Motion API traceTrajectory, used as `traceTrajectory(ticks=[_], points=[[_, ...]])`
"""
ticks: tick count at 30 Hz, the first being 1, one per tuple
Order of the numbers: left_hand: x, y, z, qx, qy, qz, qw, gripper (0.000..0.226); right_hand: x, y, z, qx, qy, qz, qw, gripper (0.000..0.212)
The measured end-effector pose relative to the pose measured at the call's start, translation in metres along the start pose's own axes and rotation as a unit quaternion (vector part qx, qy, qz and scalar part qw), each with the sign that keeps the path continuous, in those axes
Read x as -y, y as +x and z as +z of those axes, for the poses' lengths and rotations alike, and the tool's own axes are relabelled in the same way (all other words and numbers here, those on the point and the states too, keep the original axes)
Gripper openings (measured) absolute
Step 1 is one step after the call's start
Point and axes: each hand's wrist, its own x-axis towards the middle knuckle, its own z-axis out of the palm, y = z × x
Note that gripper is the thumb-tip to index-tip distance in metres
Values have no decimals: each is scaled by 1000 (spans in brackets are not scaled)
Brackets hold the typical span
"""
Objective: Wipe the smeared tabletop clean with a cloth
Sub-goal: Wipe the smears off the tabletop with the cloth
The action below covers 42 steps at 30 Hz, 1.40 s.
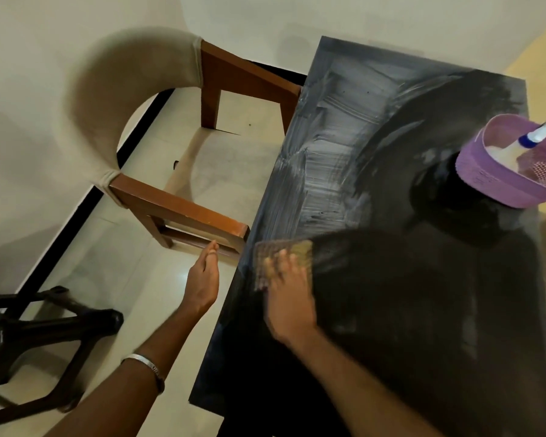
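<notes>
A black tabletop (423, 310) runs from the lower middle to the upper right. White smears (325, 162) cover its far left half; the near part looks dark and clean. My right hand (289, 294) presses flat on a brownish checked cloth (273, 250) near the table's left edge, just below the smears. My left hand (204, 282) hovers off the table's left side above the floor, fingers together and holding nothing. A silver bangle sits on that wrist.
A purple basket (498, 184) holding a white spray bottle (533, 140) stands at the table's right edge. A wooden chair with a beige-covered back (133, 89) stands left of the table. A dark stool (29, 335) is at the lower left on the tiled floor.
</notes>
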Motion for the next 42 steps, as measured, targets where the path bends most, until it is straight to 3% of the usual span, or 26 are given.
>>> traceTrajectory(ticks=[3, 6, 9, 13, 15, 17, 21, 24, 26, 28, 30, 32, 35, 37, 39, 42], points=[[-2, 3, -1, -6, -7, 5, 1000, 46, 51, -48, 29, 99, -21, -153, 983, 70], [-2, 8, -2, -4, -3, 5, 1000, 46, 14, -40, 19, 76, -35, -180, 980, 65], [-1, 12, -3, -2, 6, -2, 1000, 47, -72, 0, -11, -21, -49, -47, 997, 65], [4, 7, 3, 8, 10, 1, 1000, 48, -206, 46, -58, -35, -16, 182, 983, 60], [7, 5, 6, 18, 9, 0, 1000, 47, -219, 55, -65, -48, -4, 246, 968, 60], [9, 4, 9, 33, 5, -8, 999, 48, -189, 57, -58, -61, -6, 257, 964, 65], [11, 6, 14, 55, -13, -28, 998, 48, -62, 18, -12, -29, -16, 78, 996, 68], [9, 9, 16, 60, -24, -30, 997, 48, 23, -39, 30, 53, -6, -110, 992, 69], [7, 12, 16, 65, -22, -37, 997, 48, 30, -56, 36, 100, 2, -190, 977, 66], [6, 15, 17, 66, -18, -26, 997, 48, -1, -45, 24, 69, -30, -210, 975, 61], [3, 18, 17, 61, -12, -16, 998, 48, -53, -16, 4, -6, -58, -128, 990, 62], [1, 20, 19, 63, -11, -13, 998, 48, -123, 21, -25, -41, -58, 12, 997, 61], [-2, 20, 24, 60, -16, -18, 998, 48, -210, 61, -66, -52, -21, 203, 977, 60], [-5, 20, 26, 61, -28, -21, 998, 48, -217, 76, -75, -57, 7, 285, 957, 61], [-8, 22, 27, 62, -36, -13, 997, 48, -178, 86, -66, -69, -1, 290, 955, 64], [-14, 28, 26, 75, -38, 19, 996, 46, -76, 67, -29, -53, -10, 115, 992, 67]])
